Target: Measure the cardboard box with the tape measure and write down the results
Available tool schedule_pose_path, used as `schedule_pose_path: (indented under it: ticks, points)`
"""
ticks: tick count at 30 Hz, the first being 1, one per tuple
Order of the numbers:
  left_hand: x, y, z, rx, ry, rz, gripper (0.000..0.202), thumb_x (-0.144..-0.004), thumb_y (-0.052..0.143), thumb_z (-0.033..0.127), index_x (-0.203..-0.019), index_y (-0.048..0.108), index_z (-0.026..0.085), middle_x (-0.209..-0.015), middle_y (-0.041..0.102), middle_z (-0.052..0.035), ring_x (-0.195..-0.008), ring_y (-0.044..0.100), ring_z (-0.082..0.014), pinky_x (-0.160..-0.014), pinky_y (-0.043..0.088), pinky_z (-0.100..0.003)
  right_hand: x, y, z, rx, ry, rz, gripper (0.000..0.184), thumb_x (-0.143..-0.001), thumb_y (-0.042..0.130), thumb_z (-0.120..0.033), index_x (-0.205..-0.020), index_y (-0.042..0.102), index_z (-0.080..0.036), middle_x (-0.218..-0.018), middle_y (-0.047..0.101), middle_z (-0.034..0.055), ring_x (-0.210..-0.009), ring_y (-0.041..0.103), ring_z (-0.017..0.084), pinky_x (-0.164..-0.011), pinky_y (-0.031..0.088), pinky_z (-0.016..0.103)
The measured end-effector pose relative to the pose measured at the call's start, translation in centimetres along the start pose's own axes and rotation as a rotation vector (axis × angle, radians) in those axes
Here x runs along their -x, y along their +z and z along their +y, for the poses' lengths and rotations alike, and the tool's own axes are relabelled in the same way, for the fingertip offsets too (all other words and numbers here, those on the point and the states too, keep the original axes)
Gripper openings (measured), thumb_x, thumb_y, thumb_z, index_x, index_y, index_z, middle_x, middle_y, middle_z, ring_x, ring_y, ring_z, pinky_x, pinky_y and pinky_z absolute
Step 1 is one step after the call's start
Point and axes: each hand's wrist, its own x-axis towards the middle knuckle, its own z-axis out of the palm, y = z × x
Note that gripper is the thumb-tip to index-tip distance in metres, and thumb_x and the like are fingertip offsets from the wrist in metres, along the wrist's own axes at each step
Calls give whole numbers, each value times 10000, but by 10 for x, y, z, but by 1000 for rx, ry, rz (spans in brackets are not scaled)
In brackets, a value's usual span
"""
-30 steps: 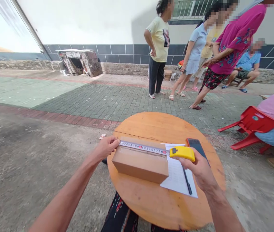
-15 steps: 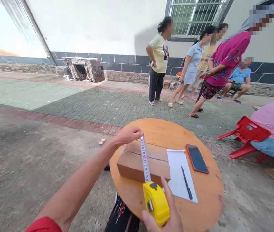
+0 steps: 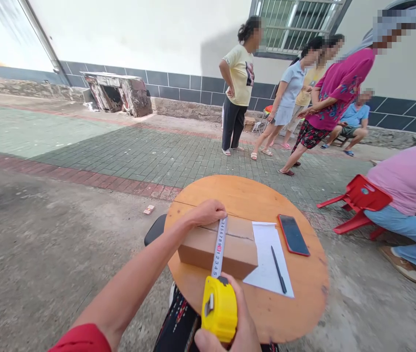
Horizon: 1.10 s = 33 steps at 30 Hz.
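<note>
Just over the far edge of a brown cardboard box (image 3: 237, 250), the left fingers (image 3: 221, 210) pinch the end of a silvery metal tape blade with black numerals (image 3: 218, 247). Nearer the wearer, the right fingers (image 3: 242, 300) are wrapped round a bulky yellow tape-measure case (image 3: 221, 308). Between the two sets of fingers, the blade runs crosswise over the box, so from where I stand this measurement looks well under way, the tape set but not yet reeled in. Beyond the right fingers, a slim black pen (image 3: 278, 270) lies on a white paper sheet (image 3: 261, 244), so noting this reading seems undone; whether other figures are written there, I can't tell.

Counting outward from the fingers: one box, one tape measure, one sheet, one pen, and farther off, one black phone in a red-edged case (image 3: 294, 234). All but the hand-held tape measure rest on a single rounded orange-brown wooden tabletop (image 3: 229, 188). Well beyond it I count six people: four standing, one seated in blue, and one in a pink top (image 3: 405, 176) at a red plastic chair (image 3: 369, 193).
</note>
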Motion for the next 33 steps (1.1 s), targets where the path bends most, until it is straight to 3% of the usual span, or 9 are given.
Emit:
schedule_pose_path:
  ticks: [4, 10, 16, 20, 23, 28, 33]
  points:
    - [-1, -1, -5, 40, 39, -43, 261, -733, 478, 293, -516, 372, 196, -547, 296, 44, -547, 282, -112, -523, 207, -271, 2, 0, 2, 50, 40, 39, 902, -526, 837, -284, -1353, 476, -257, -1072, 704, 50, -904, 666, 274, -794, 526, 284]
    - [0, -2, -6, 71, 66, -61, 283, -742, 470, 297, -530, 308, 202, -578, 236, 48, -557, 232, -104, -525, 183, -271, -4, -4, 0, -5, -8, -70, 939, -528, 843, -306, -1376, 451, -223, -1122, 662, 72, -1003, 616, 278, -852, 488, 306]
    - [-1, -1, -7, 48, 73, -49, 266, -746, 471, 300, -535, 347, 194, -588, 285, 50, -570, 264, -104, -538, 199, -264, -14, -8, 10, -197, 28, -209, 952, -506, 871, -388, -1335, 430, -227, -1046, 631, 70, -853, 598, 230, -755, 486, 312]
    - [-2, 1, -8, 32, 73, -33, 254, -746, 468, 301, -537, 374, 191, -586, 302, 48, -581, 292, -108, -545, 211, -262, -22, -6, 12, -355, -6, -279, 1069, -497, 869, -409, -1398, 319, -239, -1176, 582, 91, -931, 590, 231, -822, 479, 323]
    - [-2, 1, -6, 31, 72, -35, 271, -745, 465, 307, -529, 347, 195, -572, 279, 52, -567, 282, -105, -540, 212, -263, -29, -8, 8, -430, -10, -330, 1013, -526, 861, -427, -1374, 344, -228, -1120, 597, 81, -869, 597, 206, -769, 488, 305]
    - [0, 0, -2, 35, 63, -43, 284, -746, 463, 315, -526, 326, 199, -557, 271, 56, -551, 268, -101, -528, 205, -261, -35, -15, 0, -440, -17, -461, 890, -523, 833, -285, -1294, 391, -233, -957, 629, 40, -789, 612, 196, -675, 490, 284]
    - [0, 0, -2, 37, 71, -33, 279, -743, 463, 310, -528, 326, 199, -559, 282, 53, -560, 281, -103, -531, 211, -261, -33, -21, -11, -208, 105, -415, 967, -531, 747, -115, -1386, 318, -251, -921, 628, 8, -677, 580, 145, -610, 465, 262]
